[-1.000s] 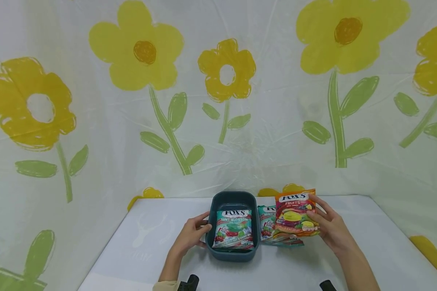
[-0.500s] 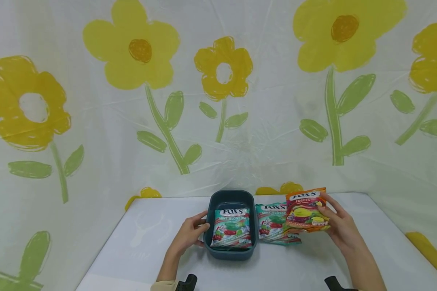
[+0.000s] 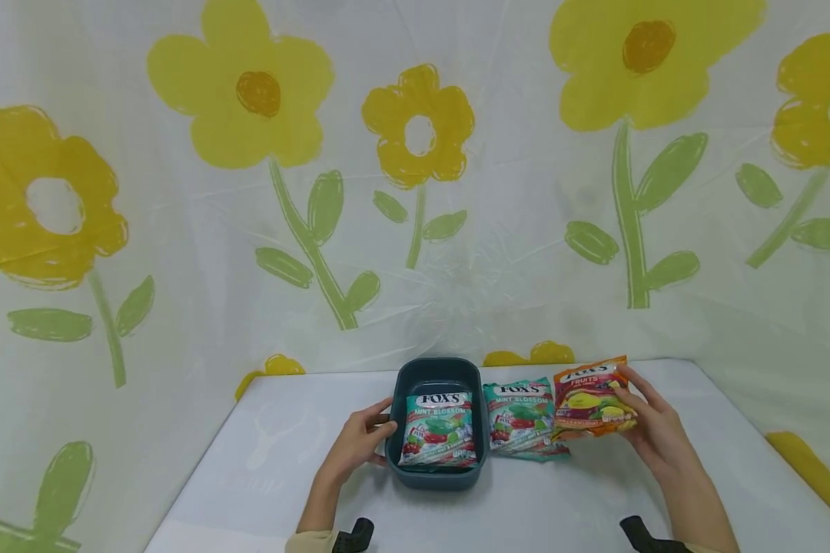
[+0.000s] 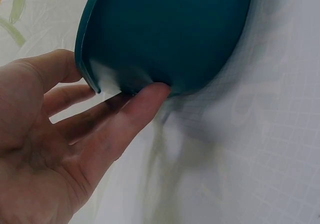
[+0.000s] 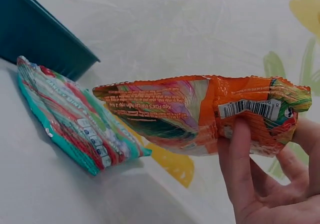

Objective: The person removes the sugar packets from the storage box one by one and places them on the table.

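Note:
In the head view my left hand [image 3: 356,443] holds the left side of a dark teal plastic bin [image 3: 437,481]. Its thumb [image 4: 145,104] lies against the bin's wall in the left wrist view. A green Fox's Mint Blossom candy bag [image 3: 439,430] lies inside. Right of the bin, another green candy bag [image 3: 521,418] lies on the table. My right hand [image 3: 657,422] pinches an orange-red Fox's Fruits candy bag [image 3: 591,399] by its right side, above the table. In the right wrist view its barcoded back [image 5: 250,109] shows, with one finger pressed below the barcode.
A white table [image 3: 526,514] carries these things. Behind and at both sides hangs a white sheet [image 3: 498,253] printed with yellow flowers, close to the table's back edge. A black strap end [image 3: 354,535] shows at each wrist.
My right hand has moved right with the orange-red candy bag, uncovering the green bag beside the bin. My left hand stays at the bin. The head view has shifted slightly.

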`<state>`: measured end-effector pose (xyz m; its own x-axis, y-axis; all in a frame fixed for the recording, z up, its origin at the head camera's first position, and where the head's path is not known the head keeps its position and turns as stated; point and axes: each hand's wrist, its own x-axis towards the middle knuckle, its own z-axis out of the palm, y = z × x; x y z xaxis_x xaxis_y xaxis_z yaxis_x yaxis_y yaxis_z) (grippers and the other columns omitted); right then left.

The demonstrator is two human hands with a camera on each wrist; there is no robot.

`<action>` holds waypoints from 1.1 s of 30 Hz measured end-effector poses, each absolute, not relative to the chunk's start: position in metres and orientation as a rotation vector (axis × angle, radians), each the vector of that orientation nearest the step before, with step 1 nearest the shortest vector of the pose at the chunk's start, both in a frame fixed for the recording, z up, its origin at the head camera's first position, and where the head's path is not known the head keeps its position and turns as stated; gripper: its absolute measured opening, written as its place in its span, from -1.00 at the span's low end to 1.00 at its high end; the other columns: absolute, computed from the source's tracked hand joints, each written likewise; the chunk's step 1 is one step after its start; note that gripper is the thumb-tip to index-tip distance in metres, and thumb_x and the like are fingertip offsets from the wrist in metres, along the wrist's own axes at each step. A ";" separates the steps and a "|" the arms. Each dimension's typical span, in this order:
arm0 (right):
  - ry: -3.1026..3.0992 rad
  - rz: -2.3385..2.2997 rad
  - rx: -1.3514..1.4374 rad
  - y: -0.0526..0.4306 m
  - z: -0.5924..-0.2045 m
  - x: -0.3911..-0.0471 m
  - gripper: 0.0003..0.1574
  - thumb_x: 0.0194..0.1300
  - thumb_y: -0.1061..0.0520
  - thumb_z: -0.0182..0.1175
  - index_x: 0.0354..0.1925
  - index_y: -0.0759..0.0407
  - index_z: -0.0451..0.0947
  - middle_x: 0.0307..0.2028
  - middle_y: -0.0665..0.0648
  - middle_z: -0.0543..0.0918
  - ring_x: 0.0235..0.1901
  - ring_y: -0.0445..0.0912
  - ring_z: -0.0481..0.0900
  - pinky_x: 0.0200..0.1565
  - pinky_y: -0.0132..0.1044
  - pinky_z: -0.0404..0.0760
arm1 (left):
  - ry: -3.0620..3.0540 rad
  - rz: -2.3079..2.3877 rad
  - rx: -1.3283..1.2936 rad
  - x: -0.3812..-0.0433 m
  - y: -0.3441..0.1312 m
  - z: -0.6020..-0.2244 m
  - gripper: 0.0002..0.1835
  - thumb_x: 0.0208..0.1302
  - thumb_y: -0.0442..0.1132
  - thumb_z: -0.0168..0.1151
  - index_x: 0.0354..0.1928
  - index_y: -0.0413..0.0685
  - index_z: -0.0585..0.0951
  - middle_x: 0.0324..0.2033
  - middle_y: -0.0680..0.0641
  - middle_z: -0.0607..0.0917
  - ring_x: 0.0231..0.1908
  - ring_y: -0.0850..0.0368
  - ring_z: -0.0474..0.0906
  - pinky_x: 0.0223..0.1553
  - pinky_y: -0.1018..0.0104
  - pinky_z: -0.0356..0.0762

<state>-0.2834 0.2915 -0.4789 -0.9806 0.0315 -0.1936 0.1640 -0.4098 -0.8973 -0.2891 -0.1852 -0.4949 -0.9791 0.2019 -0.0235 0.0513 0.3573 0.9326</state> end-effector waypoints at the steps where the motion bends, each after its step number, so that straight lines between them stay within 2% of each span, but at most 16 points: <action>1: 1.650 -2.563 0.287 0.292 -0.480 -0.284 -0.23 0.36 -0.06 0.20 0.43 -0.47 0.17 0.08 -0.23 0.28 -0.11 -0.35 0.54 -0.07 -0.44 0.69 | 2.474 1.693 0.233 -0.290 -0.185 -0.495 -0.40 0.40 -0.15 0.16 0.44 -0.06 0.32 0.21 -0.38 0.53 0.05 -0.12 0.60 -0.41 0.11 0.75; 9: 1.633 -2.544 0.349 0.295 -0.488 -0.288 -0.22 0.33 -0.08 0.23 0.41 -0.50 0.18 0.07 -0.25 0.28 -0.12 -0.36 0.53 -0.07 -0.46 0.68 | 2.459 1.704 0.231 -0.289 -0.185 -0.496 -0.39 0.40 -0.14 0.17 0.44 -0.06 0.31 0.22 -0.39 0.52 0.05 -0.12 0.60 -0.40 0.10 0.76; 21: 1.612 -2.565 0.256 0.297 -0.497 -0.290 -0.29 0.40 -0.07 0.15 0.41 -0.47 0.20 0.08 -0.27 0.30 -0.11 -0.39 0.53 -0.09 -0.46 0.67 | 2.474 1.689 0.216 -0.290 -0.185 -0.493 -0.41 0.40 -0.14 0.16 0.44 0.00 0.33 0.22 -0.36 0.53 0.05 -0.10 0.60 -0.41 0.11 0.75; 23: 1.609 -2.558 0.273 0.297 -0.498 -0.291 -0.30 0.39 -0.09 0.16 0.41 -0.48 0.19 0.13 -0.27 0.28 -0.08 -0.40 0.51 -0.08 -0.47 0.66 | 2.479 1.688 0.215 -0.290 -0.185 -0.493 -0.42 0.41 -0.15 0.16 0.44 0.00 0.33 0.22 -0.36 0.54 0.05 -0.11 0.60 -0.41 0.11 0.75; 27: 1.606 -2.533 0.333 0.294 -0.501 -0.294 -0.26 0.35 -0.17 0.18 0.41 -0.52 0.18 0.37 -0.17 0.15 0.00 -0.40 0.43 -0.05 -0.51 0.63 | 2.482 1.690 0.218 -0.290 -0.185 -0.494 -0.42 0.40 -0.17 0.16 0.44 -0.01 0.33 0.21 -0.36 0.54 0.06 -0.13 0.61 -0.42 0.12 0.75; 33: 1.633 -2.503 0.387 0.292 -0.505 -0.297 -0.19 0.30 -0.28 0.17 0.44 -0.51 0.11 0.42 -0.18 0.09 0.02 -0.40 0.40 -0.06 -0.54 0.61 | 2.492 1.690 0.233 -0.292 -0.185 -0.495 -0.42 0.41 -0.17 0.15 0.43 -0.05 0.33 0.20 -0.37 0.55 0.05 -0.12 0.61 -0.43 0.11 0.75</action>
